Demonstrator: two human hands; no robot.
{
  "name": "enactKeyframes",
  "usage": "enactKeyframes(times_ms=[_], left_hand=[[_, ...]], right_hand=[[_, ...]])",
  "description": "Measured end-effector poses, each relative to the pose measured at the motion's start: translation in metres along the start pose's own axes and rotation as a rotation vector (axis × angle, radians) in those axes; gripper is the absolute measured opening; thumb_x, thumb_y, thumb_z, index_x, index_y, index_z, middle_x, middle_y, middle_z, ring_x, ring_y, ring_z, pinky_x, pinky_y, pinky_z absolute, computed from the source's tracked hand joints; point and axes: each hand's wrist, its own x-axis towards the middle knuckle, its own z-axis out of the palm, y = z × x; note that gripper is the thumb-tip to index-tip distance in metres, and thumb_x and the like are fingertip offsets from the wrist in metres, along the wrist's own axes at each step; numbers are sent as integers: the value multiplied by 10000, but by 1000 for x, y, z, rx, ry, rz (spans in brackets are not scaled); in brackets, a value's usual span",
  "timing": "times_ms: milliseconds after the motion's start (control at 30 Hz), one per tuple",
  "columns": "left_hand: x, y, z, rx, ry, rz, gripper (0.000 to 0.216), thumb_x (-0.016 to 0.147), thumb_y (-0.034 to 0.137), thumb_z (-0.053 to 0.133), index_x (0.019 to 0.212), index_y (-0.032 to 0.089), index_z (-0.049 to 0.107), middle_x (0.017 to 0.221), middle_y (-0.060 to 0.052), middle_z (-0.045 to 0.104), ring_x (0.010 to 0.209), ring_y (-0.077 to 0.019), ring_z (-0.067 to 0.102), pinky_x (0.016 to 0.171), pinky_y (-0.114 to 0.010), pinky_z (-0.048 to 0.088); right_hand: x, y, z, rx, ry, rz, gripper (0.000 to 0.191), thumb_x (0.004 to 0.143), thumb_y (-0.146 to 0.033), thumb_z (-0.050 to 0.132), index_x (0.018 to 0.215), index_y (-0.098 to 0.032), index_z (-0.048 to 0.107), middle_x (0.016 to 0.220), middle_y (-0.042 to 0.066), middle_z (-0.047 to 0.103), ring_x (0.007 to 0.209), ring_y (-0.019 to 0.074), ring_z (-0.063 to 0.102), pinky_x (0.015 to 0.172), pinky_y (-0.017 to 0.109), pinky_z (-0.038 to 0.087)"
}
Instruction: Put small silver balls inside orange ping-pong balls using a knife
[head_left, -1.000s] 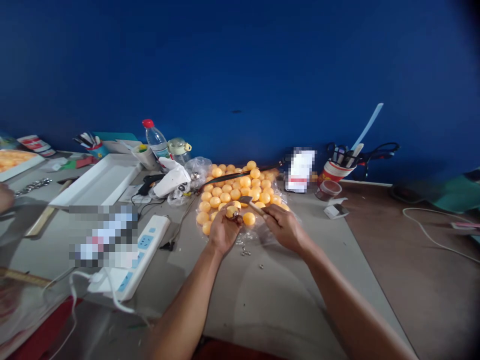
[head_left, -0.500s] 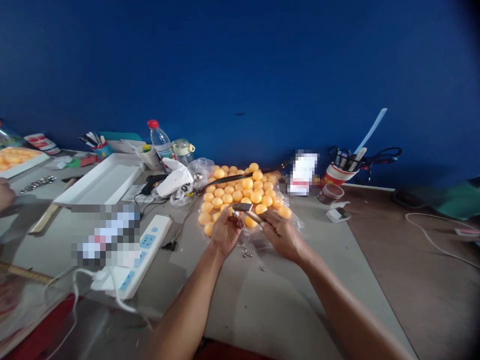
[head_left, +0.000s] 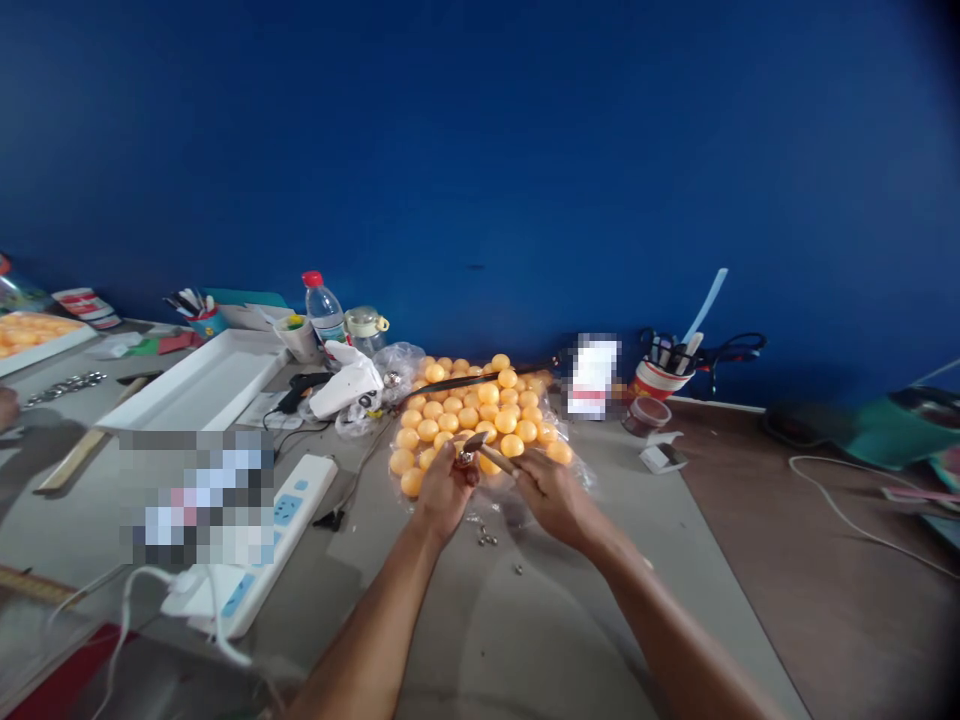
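Observation:
My right hand is closed around the wooden handle of a small hammer. Its metal head sits at the fingertips of my left hand, right over a shiny silver metal piece. That piece, with something dark reddish-brown below it, is gripped in my left fingers. Whether the hammer head touches the metal cannot be made out. Just beyond both hands lie many orange balls on clear plastic. Several small silver beads rest on the table nearer to me.
At left are a white power strip, a white tray and another hammer. A bottle stands behind a white glue gun. At right is a cup of tools. Another person's hand shows at the left edge.
The view has shifted, so the scene sits lower and slightly left. The hammer head is tilted a little differently above the metal piece; both hands keep their grips.

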Motion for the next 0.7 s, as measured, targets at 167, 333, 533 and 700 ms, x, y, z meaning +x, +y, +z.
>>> enactKeyframes(times_ms=[167,333,533,700], left_hand=[[0,-3,-2,30,-11,24,272,791,389,702,849,144,600,667,-5,592,498,-86,467,524,-242,392],[3,-6,-4,29,11,11,299,776,406,713,874,150,593,661,-6,591,497,-98,479,488,-240,367],[3,-7,-4,59,23,16,300,784,414,703,876,154,584,662,-15,607,485,-101,476,495,-243,384],[1,-6,-3,58,52,-7,319,814,461,660,840,160,555,640,-14,593,472,-98,469,485,-233,376]], right_hand=[[-1,-2,0,14,15,-11,195,917,-191,398,780,-182,536,785,41,576,738,164,539,652,270,387],[1,-1,2,-39,-32,28,227,891,-158,387,709,-183,521,757,44,577,715,162,543,652,271,389],[1,0,6,-47,20,5,203,879,-161,398,716,-187,516,766,42,581,722,161,541,649,264,389],[1,2,7,-23,17,44,201,882,-188,405,714,-190,515,750,32,580,702,156,542,635,258,389]])
